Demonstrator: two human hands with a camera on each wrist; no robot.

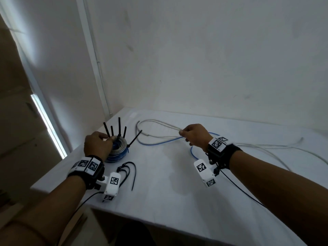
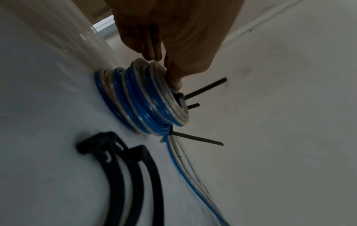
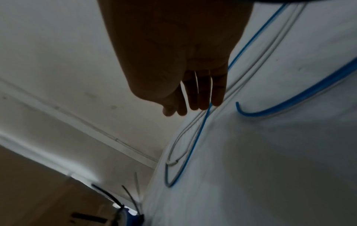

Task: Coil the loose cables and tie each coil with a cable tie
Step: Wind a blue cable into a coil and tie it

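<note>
A stack of tied blue and grey cable coils (image 1: pixel 118 150) stands at the table's left edge, with several black tie tails (image 1: pixel 119 126) sticking up. My left hand (image 1: pixel 110 139) grips the stack's top rim; in the left wrist view the thumb (image 2: pixel 174 81) lies on the rim of the coils (image 2: pixel 142 100). My right hand (image 1: pixel 182 133) pinches a loose white cable (image 1: pixel 159 123) a little above the table. A loose blue cable (image 1: pixel 158 142) runs under it. In the right wrist view the curled fingers (image 3: pixel 203 97) hang over the blue cable (image 3: pixel 197 137).
Spare black cable ties (image 1: pixel 128 170) lie near the table's (image 1: pixel 177 192) front left edge, close to my left wrist. More white cable (image 1: pixel 276 148) trails off to the right. Walls close the back and left; the table's front edge drops off below my arms.
</note>
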